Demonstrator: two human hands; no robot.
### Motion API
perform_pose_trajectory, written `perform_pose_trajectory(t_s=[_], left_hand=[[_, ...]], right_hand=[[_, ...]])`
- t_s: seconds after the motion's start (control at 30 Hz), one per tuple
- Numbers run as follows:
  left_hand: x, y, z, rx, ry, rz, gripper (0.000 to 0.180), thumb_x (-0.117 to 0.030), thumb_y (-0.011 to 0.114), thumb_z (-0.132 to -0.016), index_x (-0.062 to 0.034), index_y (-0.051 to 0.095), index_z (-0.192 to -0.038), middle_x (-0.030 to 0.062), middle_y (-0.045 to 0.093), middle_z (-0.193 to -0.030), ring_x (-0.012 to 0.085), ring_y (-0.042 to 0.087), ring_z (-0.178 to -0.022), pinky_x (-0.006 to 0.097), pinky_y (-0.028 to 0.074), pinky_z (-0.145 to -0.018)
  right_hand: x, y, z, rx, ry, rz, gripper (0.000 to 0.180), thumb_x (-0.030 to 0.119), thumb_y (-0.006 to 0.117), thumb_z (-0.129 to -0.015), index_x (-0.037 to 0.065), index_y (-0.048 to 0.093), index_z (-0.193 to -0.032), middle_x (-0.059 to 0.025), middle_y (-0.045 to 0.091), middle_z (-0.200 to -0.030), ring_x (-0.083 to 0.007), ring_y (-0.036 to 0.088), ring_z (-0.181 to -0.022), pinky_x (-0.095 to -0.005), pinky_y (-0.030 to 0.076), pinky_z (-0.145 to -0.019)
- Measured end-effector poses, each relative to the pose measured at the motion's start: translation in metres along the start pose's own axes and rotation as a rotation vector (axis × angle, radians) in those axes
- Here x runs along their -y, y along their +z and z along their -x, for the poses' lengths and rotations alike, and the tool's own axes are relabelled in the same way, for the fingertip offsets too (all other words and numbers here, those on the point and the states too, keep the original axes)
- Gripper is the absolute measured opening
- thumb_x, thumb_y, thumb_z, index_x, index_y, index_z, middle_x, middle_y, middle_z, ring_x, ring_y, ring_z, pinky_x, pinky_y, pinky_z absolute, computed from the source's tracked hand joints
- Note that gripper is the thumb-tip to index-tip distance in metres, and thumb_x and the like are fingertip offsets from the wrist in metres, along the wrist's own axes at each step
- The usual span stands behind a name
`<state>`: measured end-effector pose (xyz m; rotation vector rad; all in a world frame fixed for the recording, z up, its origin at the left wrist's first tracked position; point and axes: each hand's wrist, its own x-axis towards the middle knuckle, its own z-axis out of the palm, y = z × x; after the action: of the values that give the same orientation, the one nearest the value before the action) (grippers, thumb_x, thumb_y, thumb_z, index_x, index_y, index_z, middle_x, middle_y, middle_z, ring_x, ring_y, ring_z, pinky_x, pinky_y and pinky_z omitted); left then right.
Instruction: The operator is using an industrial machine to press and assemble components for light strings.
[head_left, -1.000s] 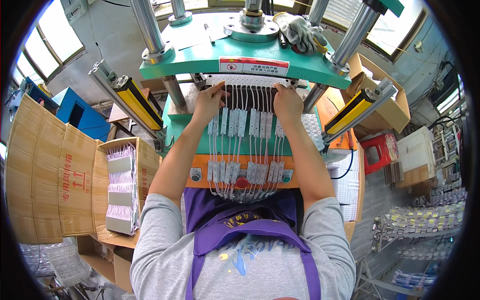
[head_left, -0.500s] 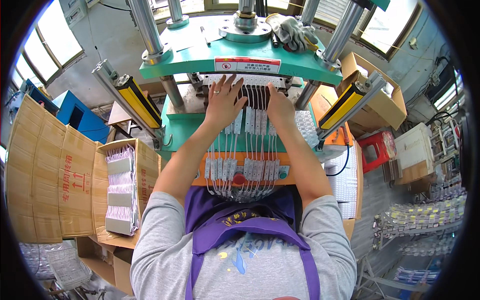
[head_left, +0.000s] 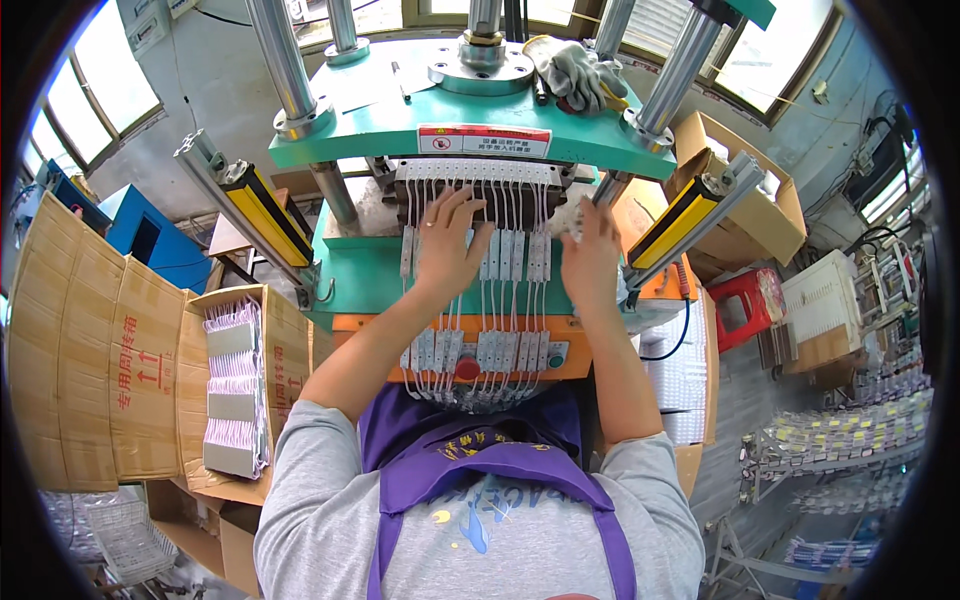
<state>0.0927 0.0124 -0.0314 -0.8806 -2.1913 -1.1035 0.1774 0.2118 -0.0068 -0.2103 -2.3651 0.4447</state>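
Observation:
Several strings of small white rectangular modules (head_left: 512, 258) on thin pale wires hang down the front of a green press. Their top row of white pieces (head_left: 480, 172) lies side by side in a dark metal fixture (head_left: 560, 200) under the press's upper plate. Over the wires just below that row is my left hand (head_left: 450, 245), fingers spread, holding nothing; it hides some modules. My right hand (head_left: 592, 262) is raised to the right of the strings, apart from them, fingers loosely spread and nothing visible in it. Lower modules (head_left: 430, 350) dangle before an orange panel.
Yellow-and-black guard bars (head_left: 268, 215) flank the press, the other bar (head_left: 678, 220) on the right. A red button (head_left: 467, 368) sits behind the hanging strings. Grey gloves (head_left: 575, 75) lie on the upper plate. At left, an open carton (head_left: 285, 370) holds bundled wired pieces.
My right hand has left the top row of pieces and moved right, its fingers loosening. My left hand has drawn back a little, from the row down onto the wires.

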Motion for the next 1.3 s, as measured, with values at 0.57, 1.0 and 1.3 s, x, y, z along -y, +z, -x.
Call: perform_pose_trajectory(t_s=[0.57, 1.0, 1.3], left_hand=[[0.096, -0.012, -0.053, -0.202, -0.219, -0.324, 0.033, -0.040, 0.076, -0.073, -0.0215, 0.072, -0.101, 0.0040, 0.063, -0.094, 0.0293, 0.053, -0.100, 0.043, 0.039, -0.086], [0.097, -0.012, -0.062, -0.164, -0.270, -0.156, 0.013, -0.030, 0.073, -0.076, -0.0194, 0.076, -0.082, 0.0044, 0.064, -0.093, 0.0214, 0.055, -0.099, 0.037, 0.036, -0.092], [0.073, -0.010, -0.050, -0.016, -0.075, -0.446, 0.025, -0.026, 0.061, -0.087, -0.0116, 0.067, -0.106, 0.0107, 0.058, -0.106, 0.0342, 0.053, -0.100, 0.047, 0.045, -0.085]], right_hand=[[-0.026, 0.001, 0.015, 0.147, 0.104, 0.207, 0.029, 0.017, 0.063, -0.085, 0.009, 0.053, -0.111, -0.0312, 0.047, -0.130, -0.0490, 0.051, -0.113, -0.0520, 0.047, -0.090], [0.030, 0.050, -0.050, 0.158, -0.426, -0.165, 0.028, 0.017, 0.072, -0.079, 0.007, 0.059, -0.102, -0.0182, 0.051, -0.133, -0.0391, 0.048, -0.121, -0.0455, 0.042, -0.100], [0.021, 0.085, -0.075, -0.013, -0.549, 0.011, 0.021, 0.008, 0.060, -0.081, 0.009, 0.066, -0.101, -0.0104, 0.068, -0.104, -0.0274, 0.065, -0.099, -0.0361, 0.052, -0.087]])
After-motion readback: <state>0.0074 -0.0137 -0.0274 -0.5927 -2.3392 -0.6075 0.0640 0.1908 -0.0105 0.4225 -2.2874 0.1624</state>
